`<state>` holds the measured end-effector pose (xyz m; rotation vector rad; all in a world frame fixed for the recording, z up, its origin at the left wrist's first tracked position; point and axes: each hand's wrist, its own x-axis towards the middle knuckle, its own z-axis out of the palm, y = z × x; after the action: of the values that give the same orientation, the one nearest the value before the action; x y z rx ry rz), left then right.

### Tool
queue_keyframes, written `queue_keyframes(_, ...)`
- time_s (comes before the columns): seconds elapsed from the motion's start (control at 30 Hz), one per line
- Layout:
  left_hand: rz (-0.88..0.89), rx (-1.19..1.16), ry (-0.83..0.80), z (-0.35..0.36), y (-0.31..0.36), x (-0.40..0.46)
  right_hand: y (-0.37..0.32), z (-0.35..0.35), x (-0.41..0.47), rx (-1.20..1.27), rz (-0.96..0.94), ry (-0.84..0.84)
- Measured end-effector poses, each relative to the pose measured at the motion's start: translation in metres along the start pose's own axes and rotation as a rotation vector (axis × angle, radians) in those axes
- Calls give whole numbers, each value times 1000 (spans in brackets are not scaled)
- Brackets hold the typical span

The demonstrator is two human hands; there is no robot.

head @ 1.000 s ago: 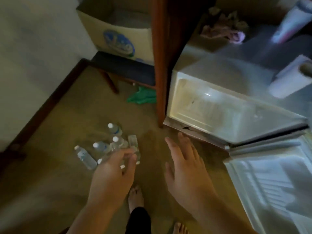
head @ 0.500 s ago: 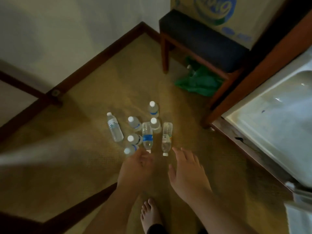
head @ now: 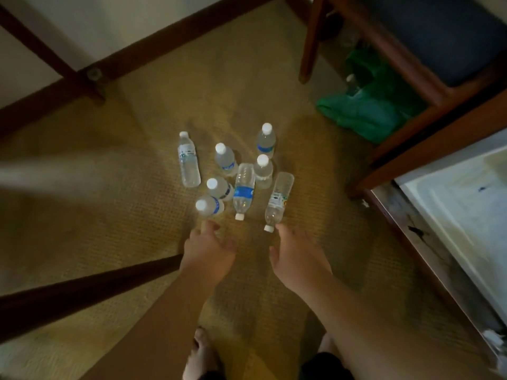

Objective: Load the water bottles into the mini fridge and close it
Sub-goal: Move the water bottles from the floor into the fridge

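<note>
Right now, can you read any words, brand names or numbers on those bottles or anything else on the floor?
Nothing can be read; every label is too blurred or small.
Lying bottle with blue band: a blue label, lettering blurred.
Lying bottle by the right hand: a white label with coloured marks, unreadable.
Lying bottle at the left: a pale label with dark specks, unreadable.
Standing bottles, such as the far one: blue bands only.

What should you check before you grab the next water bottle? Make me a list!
1. Left hand holds nothing: ok.
2. Right hand holds nothing: ok.
3. Bottles within reach: ok; the lying bottle has its cap beside the right fingertips.
4. Nearest standing bottle upright by the left fingers: ok.
5. Fridge open: ok; its white inside shows at right.
6. Room on the fridge shelves: cannot tell.
</note>
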<state>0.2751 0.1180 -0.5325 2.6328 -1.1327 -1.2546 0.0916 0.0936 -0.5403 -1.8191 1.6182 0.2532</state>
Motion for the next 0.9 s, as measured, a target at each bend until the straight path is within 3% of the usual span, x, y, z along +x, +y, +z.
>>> queue_keyframes(0.13,-51,15,23,7,-7,18,-1,10,19,61,71,25)
queue_keyframes(0.33,-17,-27,258,17,-20,65,0,51,65,194,240,55)
queue_keyframes(0.43,-47,-52,301,29,-26,95,-1,80,94,262,304,44)
queue_keyframes(0.67,119,-159,479,67,-43,133,21,141,135,449,456,122)
queue_keyframes(0.9,179,-199,728,78,-46,148,41,184,172,447,381,209)
